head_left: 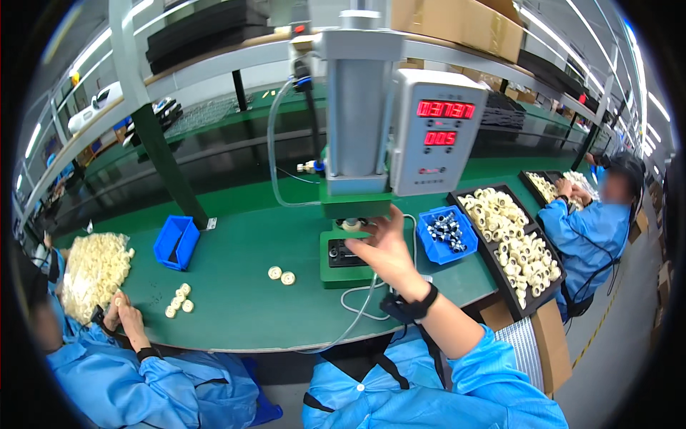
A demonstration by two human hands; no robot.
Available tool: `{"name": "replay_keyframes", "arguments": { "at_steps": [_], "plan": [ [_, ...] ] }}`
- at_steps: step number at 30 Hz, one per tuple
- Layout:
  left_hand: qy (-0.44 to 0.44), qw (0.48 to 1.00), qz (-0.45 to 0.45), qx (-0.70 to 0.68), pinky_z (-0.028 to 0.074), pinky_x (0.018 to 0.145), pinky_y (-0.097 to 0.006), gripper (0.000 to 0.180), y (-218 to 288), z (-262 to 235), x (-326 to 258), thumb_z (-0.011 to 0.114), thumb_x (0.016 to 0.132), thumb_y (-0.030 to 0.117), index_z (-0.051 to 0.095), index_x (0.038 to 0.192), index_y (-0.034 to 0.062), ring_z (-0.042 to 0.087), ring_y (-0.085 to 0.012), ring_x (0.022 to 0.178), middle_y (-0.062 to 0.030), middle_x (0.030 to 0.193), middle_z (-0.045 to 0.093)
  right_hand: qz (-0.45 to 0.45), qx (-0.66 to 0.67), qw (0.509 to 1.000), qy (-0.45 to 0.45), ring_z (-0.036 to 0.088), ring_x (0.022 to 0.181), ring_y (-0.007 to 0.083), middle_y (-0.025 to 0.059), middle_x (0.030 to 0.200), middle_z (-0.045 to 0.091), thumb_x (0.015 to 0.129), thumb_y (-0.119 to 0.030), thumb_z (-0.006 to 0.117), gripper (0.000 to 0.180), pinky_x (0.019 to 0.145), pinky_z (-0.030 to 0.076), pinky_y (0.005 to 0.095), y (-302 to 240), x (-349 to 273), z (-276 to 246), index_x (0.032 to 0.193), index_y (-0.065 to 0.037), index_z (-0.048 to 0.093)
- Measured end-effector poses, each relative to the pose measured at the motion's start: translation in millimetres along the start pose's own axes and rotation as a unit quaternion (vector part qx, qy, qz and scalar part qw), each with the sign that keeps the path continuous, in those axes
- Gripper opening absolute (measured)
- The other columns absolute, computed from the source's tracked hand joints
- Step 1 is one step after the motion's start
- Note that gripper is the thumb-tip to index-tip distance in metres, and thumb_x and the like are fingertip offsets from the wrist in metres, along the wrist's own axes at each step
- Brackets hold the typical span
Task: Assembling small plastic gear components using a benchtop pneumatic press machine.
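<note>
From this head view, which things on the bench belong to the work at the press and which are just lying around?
In hand: right hand at the green press; cream part on its base; blue bin of metal parts; black tray of cream rings.

Lying about: two loose rings; empty blue bin; cardboard box on the shelf.

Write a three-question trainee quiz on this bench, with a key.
1. True or false: the right hand reaches to the base of the green press.
2. Which holds the small dark metal parts? A) the blue bin right of the press B) the black tray C) the clear bag
3. Fill in: two cream rings lie loose on the green ____, left of the press.

Key: 1 true. 2 A; the black tray and the bag hold cream rings. 3 bench. The left hand is out of view.
</note>
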State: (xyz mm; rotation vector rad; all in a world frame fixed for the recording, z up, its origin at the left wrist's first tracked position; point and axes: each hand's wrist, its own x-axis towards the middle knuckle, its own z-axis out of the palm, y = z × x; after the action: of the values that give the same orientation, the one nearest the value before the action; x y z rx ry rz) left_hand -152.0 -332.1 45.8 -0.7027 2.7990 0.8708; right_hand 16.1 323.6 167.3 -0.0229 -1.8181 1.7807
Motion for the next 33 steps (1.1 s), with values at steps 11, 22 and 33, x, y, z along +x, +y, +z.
{"name": "replay_keyframes", "arguments": {
  "at_steps": [11,22,33],
  "plan": [
    [0.039,0.996,0.048,0.068,0.05,0.065,-0.036,0.022,43,-16,-22,0.061,0.094,0.024,0.067,0.093,0.0029,0.062,-0.0232,0.069,-0.0102,0.076,0.064,0.016,-0.09,0.996,0.022,0.065,0.099,0.0261,0.0214,0.113,0.064,0.086,-0.007,0.069,0.071,0.088,0.053,0.0385,9,10,-1,0.138,0.003,0.021],
    [0.119,0.975,0.155,0.106,0.051,0.064,-0.037,0.023,111,-83,-109,0.061,0.093,0.025,0.067,0.092,0.0025,0.063,-0.0252,0.067,-0.0128,0.074,0.064,-0.007,-0.275,0.943,0.186,0.064,0.104,0.0335,0.0209,0.116,0.065,0.084,-0.006,0.07,0.069,0.097,0.048,0.0397,-29,-85,-220,0.137,0.001,0.026],
    [-0.301,0.921,0.167,0.182,0.051,0.064,-0.039,0.025,56,158,-196,0.061,0.092,0.026,0.067,0.091,0.0021,0.064,-0.0272,0.066,-0.0154,0.071,0.064,0.006,-0.315,0.888,0.335,0.061,0.108,0.024,0.0158,0.122,0.063,0.089,0.001,0.066,0.055,0.088,0.05,0.0354,-48,-138,-301,0.134,-0.002,0.035]
  ]
}}
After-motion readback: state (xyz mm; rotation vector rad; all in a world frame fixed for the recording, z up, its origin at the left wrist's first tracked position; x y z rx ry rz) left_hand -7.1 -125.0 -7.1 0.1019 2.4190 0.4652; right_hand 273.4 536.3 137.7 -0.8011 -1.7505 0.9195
